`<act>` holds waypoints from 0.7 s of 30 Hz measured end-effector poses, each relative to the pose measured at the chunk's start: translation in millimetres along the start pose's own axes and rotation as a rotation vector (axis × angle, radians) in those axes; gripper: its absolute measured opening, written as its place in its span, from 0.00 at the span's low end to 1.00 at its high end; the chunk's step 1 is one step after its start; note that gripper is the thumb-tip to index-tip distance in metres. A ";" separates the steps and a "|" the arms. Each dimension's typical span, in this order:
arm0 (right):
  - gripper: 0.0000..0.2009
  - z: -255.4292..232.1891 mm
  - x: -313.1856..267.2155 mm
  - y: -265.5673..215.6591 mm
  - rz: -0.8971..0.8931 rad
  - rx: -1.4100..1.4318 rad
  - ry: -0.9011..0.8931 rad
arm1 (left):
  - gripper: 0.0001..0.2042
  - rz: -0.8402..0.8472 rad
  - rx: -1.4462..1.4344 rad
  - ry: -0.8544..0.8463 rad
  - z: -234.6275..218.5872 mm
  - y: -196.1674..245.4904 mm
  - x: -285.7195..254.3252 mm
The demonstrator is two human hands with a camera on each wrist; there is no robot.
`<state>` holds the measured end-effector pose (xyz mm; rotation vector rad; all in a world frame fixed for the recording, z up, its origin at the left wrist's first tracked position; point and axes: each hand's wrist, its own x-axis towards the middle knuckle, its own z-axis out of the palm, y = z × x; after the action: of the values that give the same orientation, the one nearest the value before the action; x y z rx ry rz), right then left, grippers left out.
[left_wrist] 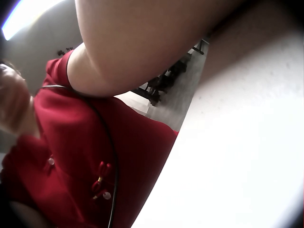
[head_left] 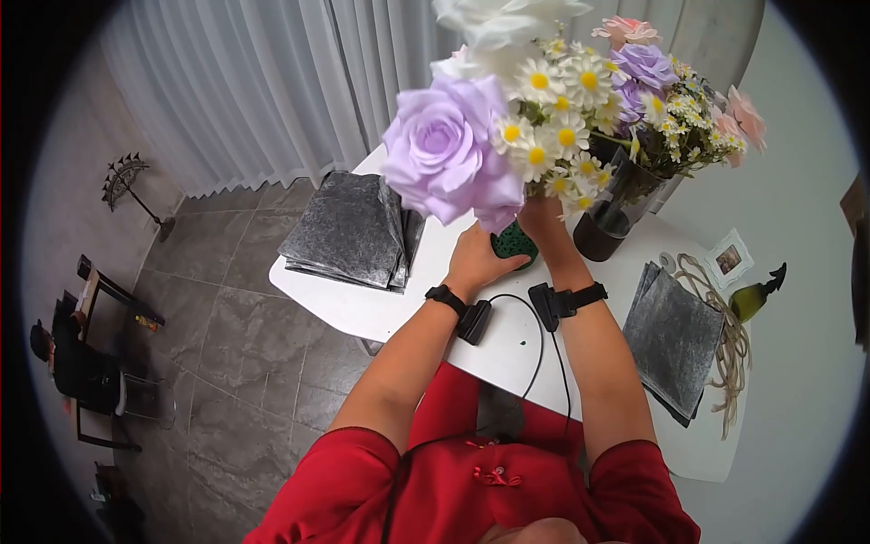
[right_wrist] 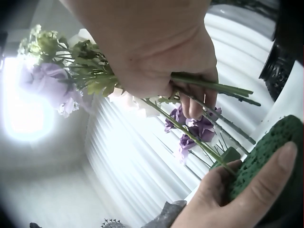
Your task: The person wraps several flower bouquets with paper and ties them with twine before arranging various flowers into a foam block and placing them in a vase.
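Observation:
In the head view my left hand (head_left: 476, 261) holds a green floral foam block (head_left: 515, 245) at the table's far side. The right wrist view shows its fingers and thumb (right_wrist: 268, 187) around the pitted foam (right_wrist: 270, 152). My right hand (head_left: 542, 222) grips a bunch of artificial flower stems (right_wrist: 213, 86) just above the foam. Some stems reach down to the foam's top; others end in the air. The bunch carries a large lilac rose (head_left: 444, 140), white daisies (head_left: 564, 136) and white blooms (head_left: 507, 23), partly hiding my right hand from above.
Behind the right hand stands a dark-based glass vase (head_left: 600, 238) of flowers. Grey textured sheets (head_left: 344, 227) lie left, more sheets (head_left: 671, 331) right beside rope (head_left: 732, 354), a small photo frame (head_left: 728, 260) and a green spray bottle (head_left: 750, 299). A seated person (head_left: 86, 372) is far left.

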<state>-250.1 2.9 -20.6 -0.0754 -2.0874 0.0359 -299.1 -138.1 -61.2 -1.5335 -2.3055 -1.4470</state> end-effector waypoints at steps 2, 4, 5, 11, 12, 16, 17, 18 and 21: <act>0.12 7.6 -0.3 -5.8 0.300 0.172 -0.089 | 0.37 -0.078 0.000 -0.046 -0.1 1.1 -1.2; 0.16 13.4 2.5 -16.7 0.633 0.376 -0.178 | 0.36 -0.057 -0.025 -0.020 3.5 -4.6 -0.7; 0.18 13.2 3.9 -21.4 0.665 0.406 -0.179 | 0.35 -0.035 -0.052 0.003 6.1 -7.8 -0.9; 0.10 23.5 6.1 -20.5 0.594 0.288 -0.350 | 0.35 -0.029 -0.071 0.012 8.3 -10.5 0.4; 0.09 24.7 4.8 -18.2 0.580 0.336 -0.290 | 0.36 -0.044 -0.063 -0.004 7.6 -10.5 -0.4; 0.08 3.7 34.2 -19.0 0.623 0.649 -0.050 | 0.40 -0.064 -0.029 0.014 10.3 -12.7 -2.6; 0.08 -13.8 47.9 -24.9 0.674 0.681 -0.040 | 0.40 -0.066 -0.029 0.009 10.0 -13.5 -3.8; 0.08 -20.4 51.9 -24.2 0.556 0.610 0.042 | 0.40 -0.048 -0.002 0.024 10.5 -13.6 -4.3; 0.10 -18.2 39.8 -6.0 0.446 0.577 0.147 | 0.41 -0.027 0.007 0.039 9.1 -11.6 -2.1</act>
<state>-254.2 -0.4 23.2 -0.1824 -1.8046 0.8685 -302.5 -134.3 -75.2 -1.4644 -2.3154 -1.4604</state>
